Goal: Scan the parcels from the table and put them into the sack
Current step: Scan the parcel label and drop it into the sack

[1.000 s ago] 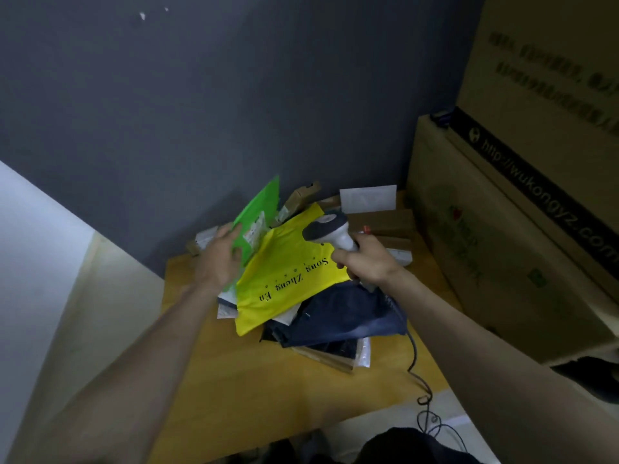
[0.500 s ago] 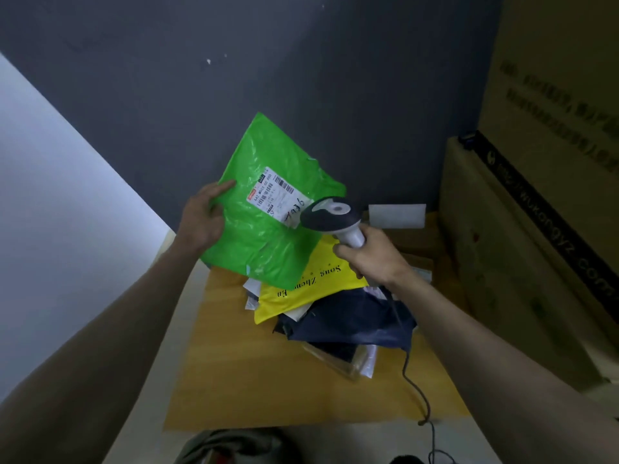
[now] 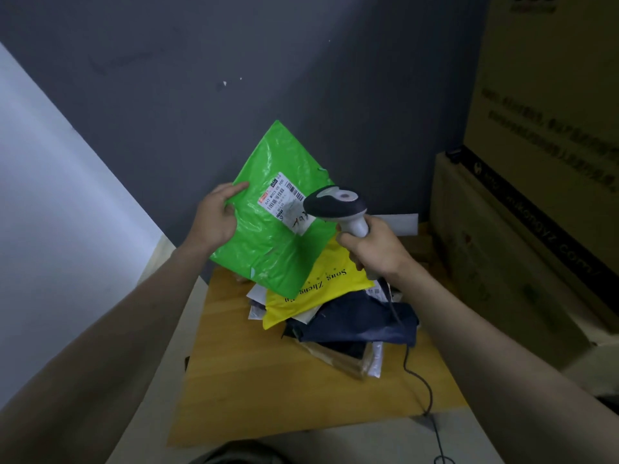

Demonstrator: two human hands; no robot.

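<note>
Left hand grips green parcel above desk; right hand grips scanner at its label.

Both bare forearms reach forward, up from the lower corners. The left hand is raised, thumb laid flat across the front edge of the crinkled green plastic mailer bag, fingers tucked behind it, pinching. The right hand sits slightly lower, its grip wrapped around the handle of the grey-and-white barcode scanner, knuckles toward the camera.
</note>
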